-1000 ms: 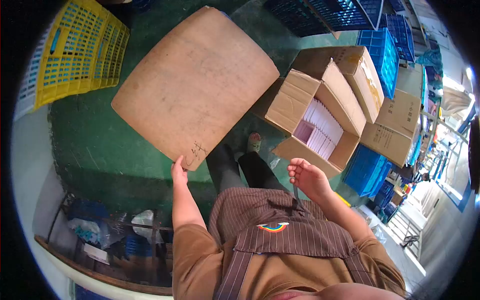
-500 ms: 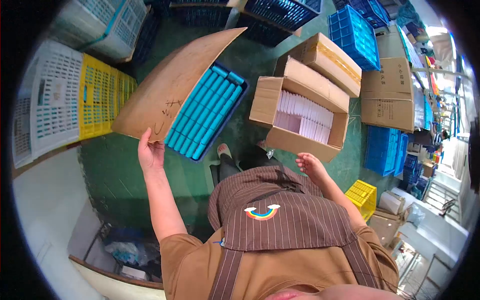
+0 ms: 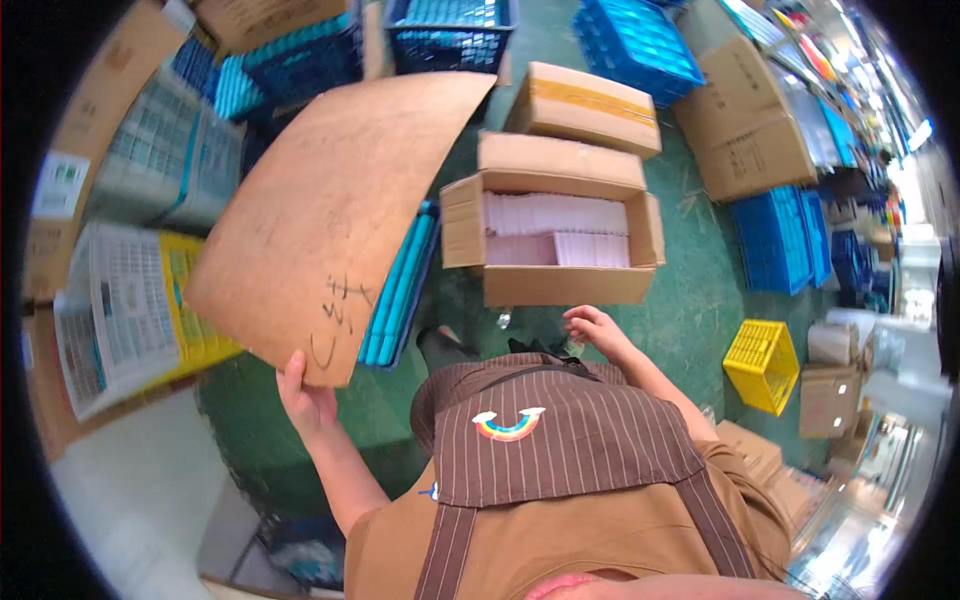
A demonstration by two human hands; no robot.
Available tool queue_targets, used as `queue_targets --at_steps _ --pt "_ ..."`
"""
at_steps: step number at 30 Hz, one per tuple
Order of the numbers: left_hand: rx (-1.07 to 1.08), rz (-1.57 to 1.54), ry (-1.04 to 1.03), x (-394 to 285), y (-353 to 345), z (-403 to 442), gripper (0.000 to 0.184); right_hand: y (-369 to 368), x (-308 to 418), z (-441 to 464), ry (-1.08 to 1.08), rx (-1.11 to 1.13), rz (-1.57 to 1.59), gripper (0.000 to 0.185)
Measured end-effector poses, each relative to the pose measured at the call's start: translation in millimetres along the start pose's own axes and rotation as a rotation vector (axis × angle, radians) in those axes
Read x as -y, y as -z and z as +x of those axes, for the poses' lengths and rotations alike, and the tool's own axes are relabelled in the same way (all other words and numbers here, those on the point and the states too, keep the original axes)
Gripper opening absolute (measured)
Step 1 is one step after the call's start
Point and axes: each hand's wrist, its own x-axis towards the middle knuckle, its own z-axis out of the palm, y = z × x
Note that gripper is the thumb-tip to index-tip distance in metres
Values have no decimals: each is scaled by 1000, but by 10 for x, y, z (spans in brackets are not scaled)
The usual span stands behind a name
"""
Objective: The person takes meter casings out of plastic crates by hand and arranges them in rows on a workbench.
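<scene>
My left hand grips the near corner of a large cardboard sheet with handwritten marks on it. Tilted, the sheet covers most of a dark blue crate holding rows of teal packs; only the right-hand rows show. My right hand hangs in front of my body with fingers loosely curled and apart, and I see nothing in it. Just beyond that hand stands an open cardboard box, its flaps up, with rows of pale pinkish-white packs inside.
Behind the open box sits a taped carton. Blue crates and a large carton line the right, with a yellow basket nearer. White and yellow crates stand at the left. Another blue crate is at the back.
The cardboard sheet has come down and now hides more of the teal packs. My view has turned, and my right hand stays near my body.
</scene>
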Motion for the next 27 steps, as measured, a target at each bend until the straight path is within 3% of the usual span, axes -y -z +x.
queue_targets --at_steps 4,8,11,18,21,25,27 --pt "163 48 36 410 -674 -306 61 642 -285 -285 122 5 50 29" --pt "286 66 53 1048 -1658 -611 59 1654 -1214 -601 198 -158 3 26" --pt "369 99 68 1483 -2564 -820 57 2423 -1736 -1058 41 -382 129 26" --pt "515 118 137 2674 -4187 -1273 50 3662 -2605 -1847 -130 -629 410 26" --pt "547 147 227 2944 -4777 -1490 44 3900 -2800 -1917 -121 -642 522 27" --pt "591 232 368 3346 -5364 -1495 41 4292 -2496 -1859 -18 -633 584 27" --pt "608 257 419 3524 -5710 -1556 40 4539 -2406 -1741 89 -694 404 34"
